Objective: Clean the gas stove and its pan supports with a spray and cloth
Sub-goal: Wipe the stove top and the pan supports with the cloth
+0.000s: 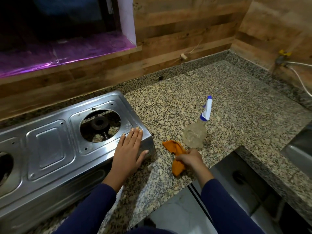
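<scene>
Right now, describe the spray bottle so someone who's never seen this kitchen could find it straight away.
Start at the steel gas stove on the speckled granite counter and look to its right. Just beyond the orange cloth gripped in the right hand stands the spray bottle. It is the only clear, rounded container there, topped by a blue-and-white trigger head.

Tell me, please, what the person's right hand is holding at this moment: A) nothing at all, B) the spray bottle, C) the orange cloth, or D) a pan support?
C: the right hand is closed around the orange cloth on the granite counter, while the spray bottle stands untouched just beyond it and the left hand lies flat on the stove.
</scene>
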### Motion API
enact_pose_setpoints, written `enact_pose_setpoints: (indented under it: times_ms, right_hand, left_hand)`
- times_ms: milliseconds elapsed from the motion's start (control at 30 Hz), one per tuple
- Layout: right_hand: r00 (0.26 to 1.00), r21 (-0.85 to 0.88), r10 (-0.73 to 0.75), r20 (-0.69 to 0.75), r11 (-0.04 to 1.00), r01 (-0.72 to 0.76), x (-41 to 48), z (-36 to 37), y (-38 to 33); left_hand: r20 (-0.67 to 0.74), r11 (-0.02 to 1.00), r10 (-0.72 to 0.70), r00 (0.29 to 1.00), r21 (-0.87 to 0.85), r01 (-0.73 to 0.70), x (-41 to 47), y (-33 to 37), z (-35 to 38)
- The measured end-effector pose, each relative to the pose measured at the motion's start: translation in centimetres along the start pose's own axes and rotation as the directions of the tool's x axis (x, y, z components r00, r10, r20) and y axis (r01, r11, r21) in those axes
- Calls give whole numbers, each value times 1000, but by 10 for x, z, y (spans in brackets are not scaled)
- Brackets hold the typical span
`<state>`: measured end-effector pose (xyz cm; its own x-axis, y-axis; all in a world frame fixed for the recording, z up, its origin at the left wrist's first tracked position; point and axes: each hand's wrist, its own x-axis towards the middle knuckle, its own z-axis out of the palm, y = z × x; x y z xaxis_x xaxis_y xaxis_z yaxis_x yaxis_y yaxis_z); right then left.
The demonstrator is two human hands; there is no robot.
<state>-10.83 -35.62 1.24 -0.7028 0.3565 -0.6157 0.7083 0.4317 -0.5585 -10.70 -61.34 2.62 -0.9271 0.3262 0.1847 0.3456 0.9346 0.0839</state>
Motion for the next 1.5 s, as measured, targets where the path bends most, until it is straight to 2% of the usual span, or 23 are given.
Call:
enact_pose_setpoints:
  times_ms: [133,233,300,367,500,600,700,767,833,933,1000,1067,1133,1167,1200,1233,1300,1367,1433,1500]
  right_hand:
    - [991,27,-122,47,992,121,-8,1,-4]
    - [977,234,-180,112,961,150,-18,1,-12]
    - [967,453,-190,167,886,96,-27,1,-22]
    - [954,598,-207,216,801,39,-35,1,-33]
    - [921,733,-233,313,676,-78,-51,-1,-51]
    - [877,751,-275,395,647,-135,-55,-2,-50]
    - [842,753,-332,425,646,-125,-60,-3,-47]
    - [856,731,-332,397,678,-77,-60,-5,-42]
    - [877,681,-303,374,731,-38,-62,-9,-38]
    - [898,560,-240,368,828,-9,-66,-17,-33]
    - [898,475,-200,391,880,-11,-70,-23,-31]
    - [893,323,-155,423,946,11,-74,-31,-31]
    - [898,58,-130,421,991,117,-73,-34,-28]
    - [912,-106,-176,371,968,230,-72,-34,-26]
    - [912,-229,-295,284,903,363,-71,-33,-25]
    - [869,-251,-453,197,834,492,-69,-31,-23]
    - [731,-43,-670,130,732,679,-72,-28,-22]
    - [653,172,-736,178,677,716,-77,-24,-27]
    - [618,209,-777,119,628,749,-77,-20,-29]
    - [628,185,-778,16,620,763,-76,-20,-34]
  left_hand:
    - [4,995,15,1000,-103,-14,-6,3,-2]
    - [-20,968,76,997,-239,-78,-20,15,-6]
    - [-48,936,110,993,-331,-119,-29,28,-9]
    - [-69,898,93,993,-426,-113,-34,40,-13]
    - [-140,820,-44,989,-571,-44,-31,50,-24]
    - [-139,722,-135,981,-692,1,-23,50,-36]
    - [-160,654,-180,970,-756,-3,-17,51,-42]
    - [-161,649,-230,960,-760,28,-14,51,-41]
    - [-113,605,-335,936,-787,122,-10,51,-41]
    - [31,389,-477,878,-889,242,-1,53,-38]
    - [139,236,-500,855,-928,289,5,56,-36]
    - [221,138,-494,841,-935,327,10,59,-37]
    - [291,45,-484,825,-934,355,14,64,-43]
    - [317,10,-482,817,-930,367,16,65,-45]
    - [340,-20,-482,807,-925,378,17,66,-47]
    - [369,-49,-479,797,-917,395,18,67,-49]
    - [412,-112,-471,780,-905,411,20,68,-52]
    - [422,-138,-467,777,-903,408,21,68,-55]
    - [387,-98,-482,786,-915,390,23,66,-56]
    - [312,-3,-478,821,-935,353,23,60,-56]
